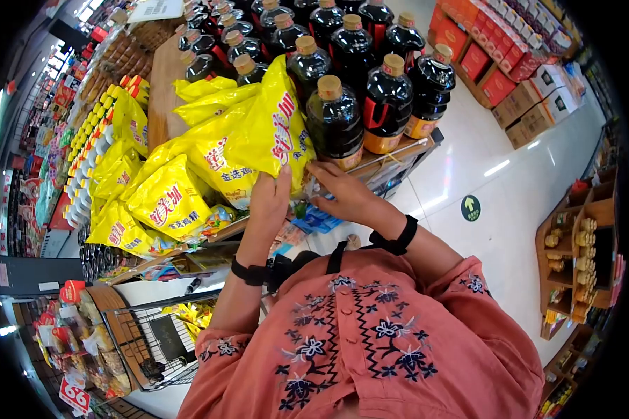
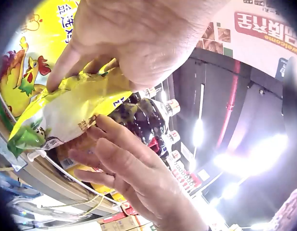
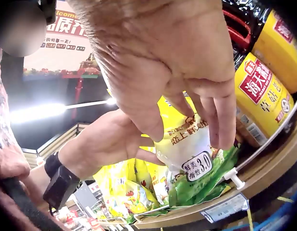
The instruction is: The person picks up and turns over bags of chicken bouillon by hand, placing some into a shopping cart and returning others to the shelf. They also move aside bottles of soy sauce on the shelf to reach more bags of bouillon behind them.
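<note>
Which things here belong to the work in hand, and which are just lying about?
In the work, apparently:
held shiny yellow plastic bag
left hand
right hand

Just lying about:
dark rounded bottles with tan caps
round green floor sticker
rectangular brown cardboard boxes

- right hand (image 3: 172,57) reaching down, fingers over a yellow, white and green bag (image 3: 187,147) marked 3.0;
- left hand (image 3: 110,137) at the bag's left side; black band (image 3: 63,185) on that wrist;
- more yellow bags (image 3: 123,192) behind;
- yellow-labelled bottles (image 3: 265,96) to the right;
- price tag (image 3: 226,210) on the shelf edge (image 3: 278,151)
</note>
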The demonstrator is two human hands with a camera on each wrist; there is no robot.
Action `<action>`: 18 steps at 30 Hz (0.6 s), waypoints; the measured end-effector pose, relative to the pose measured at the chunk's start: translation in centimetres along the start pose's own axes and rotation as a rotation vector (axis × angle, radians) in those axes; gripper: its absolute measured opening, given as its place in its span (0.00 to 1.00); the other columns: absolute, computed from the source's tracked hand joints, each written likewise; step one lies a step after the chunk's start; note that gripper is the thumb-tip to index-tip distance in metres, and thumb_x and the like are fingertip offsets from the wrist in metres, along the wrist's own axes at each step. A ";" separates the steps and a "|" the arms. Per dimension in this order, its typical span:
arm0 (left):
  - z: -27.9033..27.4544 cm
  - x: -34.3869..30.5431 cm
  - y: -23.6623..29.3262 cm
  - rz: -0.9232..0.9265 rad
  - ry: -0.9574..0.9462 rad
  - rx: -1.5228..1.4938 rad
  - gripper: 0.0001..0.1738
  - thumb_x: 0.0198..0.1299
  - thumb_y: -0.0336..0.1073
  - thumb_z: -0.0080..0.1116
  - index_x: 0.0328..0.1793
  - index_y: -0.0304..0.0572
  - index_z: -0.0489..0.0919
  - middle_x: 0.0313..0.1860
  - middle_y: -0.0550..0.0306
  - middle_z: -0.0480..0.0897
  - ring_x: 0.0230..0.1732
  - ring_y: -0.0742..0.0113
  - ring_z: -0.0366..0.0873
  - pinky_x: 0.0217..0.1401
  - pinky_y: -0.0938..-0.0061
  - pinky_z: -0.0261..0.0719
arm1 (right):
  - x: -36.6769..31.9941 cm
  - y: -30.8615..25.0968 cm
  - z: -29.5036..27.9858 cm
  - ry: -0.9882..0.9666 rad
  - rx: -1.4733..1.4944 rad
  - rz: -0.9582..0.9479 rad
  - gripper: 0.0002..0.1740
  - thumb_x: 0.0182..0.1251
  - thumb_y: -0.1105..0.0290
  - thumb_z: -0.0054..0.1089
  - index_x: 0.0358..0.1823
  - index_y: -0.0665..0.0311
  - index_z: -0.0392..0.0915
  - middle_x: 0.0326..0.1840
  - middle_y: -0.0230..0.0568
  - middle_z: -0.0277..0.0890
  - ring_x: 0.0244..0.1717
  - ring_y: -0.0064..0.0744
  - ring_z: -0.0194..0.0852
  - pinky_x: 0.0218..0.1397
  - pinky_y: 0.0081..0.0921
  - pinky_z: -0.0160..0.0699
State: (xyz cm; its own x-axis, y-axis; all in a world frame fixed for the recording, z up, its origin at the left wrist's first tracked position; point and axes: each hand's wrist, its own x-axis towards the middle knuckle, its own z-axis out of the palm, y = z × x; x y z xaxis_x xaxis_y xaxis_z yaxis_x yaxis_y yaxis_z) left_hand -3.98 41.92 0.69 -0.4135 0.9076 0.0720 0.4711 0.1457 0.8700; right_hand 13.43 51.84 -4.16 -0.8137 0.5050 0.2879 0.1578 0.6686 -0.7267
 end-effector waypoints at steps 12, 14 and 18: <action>-5.3 -7.9 -3.8 -0.004 -0.030 -0.199 0.35 0.76 0.43 0.54 0.79 0.28 0.60 0.69 0.42 0.74 0.67 0.56 0.74 0.71 0.68 0.69 | -1.7 -1.7 0.0 0.015 0.301 0.258 0.30 0.69 0.68 0.63 0.70 0.68 0.69 0.57 0.53 0.80 0.47 0.37 0.85 0.52 0.30 0.82; -7.7 -10.7 -6.0 -0.139 0.030 -0.178 0.35 0.76 0.45 0.54 0.79 0.29 0.60 0.67 0.44 0.76 0.65 0.58 0.76 0.68 0.69 0.72 | -1.9 -2.4 0.8 0.122 0.316 0.240 0.30 0.69 0.71 0.62 0.73 0.64 0.68 0.52 0.48 0.80 0.43 0.32 0.83 0.48 0.28 0.82; -11.3 -17.0 -12.5 -0.322 0.137 -0.153 0.35 0.76 0.48 0.54 0.79 0.32 0.61 0.61 0.47 0.78 0.59 0.62 0.80 0.59 0.70 0.79 | -0.9 -7.1 1.4 0.239 0.221 0.175 0.36 0.68 0.72 0.61 0.77 0.61 0.62 0.45 0.45 0.76 0.36 0.32 0.80 0.41 0.29 0.80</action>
State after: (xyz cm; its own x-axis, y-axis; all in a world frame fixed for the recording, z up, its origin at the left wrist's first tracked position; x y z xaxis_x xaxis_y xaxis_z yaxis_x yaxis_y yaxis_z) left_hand -11.63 20.23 -5.86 -0.6267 0.7624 -0.1612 0.1828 0.3449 0.9207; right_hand 12.26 45.89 -0.15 -0.6273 0.7319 0.2662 0.1368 0.4401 -0.8875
